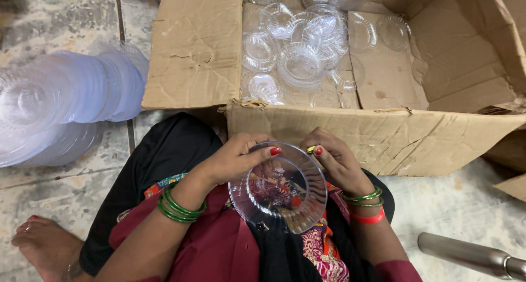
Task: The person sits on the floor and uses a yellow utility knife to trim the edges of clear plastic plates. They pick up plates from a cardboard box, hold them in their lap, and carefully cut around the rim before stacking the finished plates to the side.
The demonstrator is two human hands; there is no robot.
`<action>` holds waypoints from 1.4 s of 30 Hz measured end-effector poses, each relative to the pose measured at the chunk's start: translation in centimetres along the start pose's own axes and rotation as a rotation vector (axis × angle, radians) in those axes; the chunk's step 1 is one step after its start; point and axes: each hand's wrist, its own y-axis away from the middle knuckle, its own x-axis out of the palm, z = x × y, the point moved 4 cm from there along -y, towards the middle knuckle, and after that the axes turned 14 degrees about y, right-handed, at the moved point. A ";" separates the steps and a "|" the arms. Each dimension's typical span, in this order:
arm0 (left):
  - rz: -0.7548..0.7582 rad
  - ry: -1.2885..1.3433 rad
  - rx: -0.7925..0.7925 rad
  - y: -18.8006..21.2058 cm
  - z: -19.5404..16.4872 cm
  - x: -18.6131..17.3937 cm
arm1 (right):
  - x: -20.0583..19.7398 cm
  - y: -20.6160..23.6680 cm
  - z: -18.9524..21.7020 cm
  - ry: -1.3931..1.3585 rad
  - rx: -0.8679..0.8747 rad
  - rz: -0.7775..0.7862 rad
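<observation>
Hands of a seated person, seen from above, just in front of the near wall of an open cardboard box (383, 134). Left hand (233, 158) curled partly closed on the upper left rim of a clear ribbed plastic bowl (279, 191), thumb lying over the rim, fingers behind it. Right hand (337, 158) curled at the bowl's upper right rim, fingertips touching the edge; whether it grips the bowl cannot be told. Bowl tilted, held over the lap just below the box. Inside the box, loose clear bowls (298, 63) lie jumbled. Left of the box, stacked clear lids (60, 104) rest on the stone floor (55, 194). Below and right of the box, a metal tube (471, 257).
</observation>
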 end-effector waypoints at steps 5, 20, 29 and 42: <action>0.025 0.028 0.058 0.6 0.9 -0.1 | 0.2 1.5 -0.1 0.163 -0.003 -0.072; 0.005 0.013 0.099 -0.4 1.4 -0.4 | 0.5 6.1 1.6 0.399 -0.040 -0.389; 0.022 -0.001 0.140 0.7 0.1 0.0 | 0.1 1.2 0.9 0.248 -0.099 -0.192; -0.016 0.002 0.092 0.1 0.8 -0.1 | 1.4 9.0 0.3 0.133 0.062 -0.411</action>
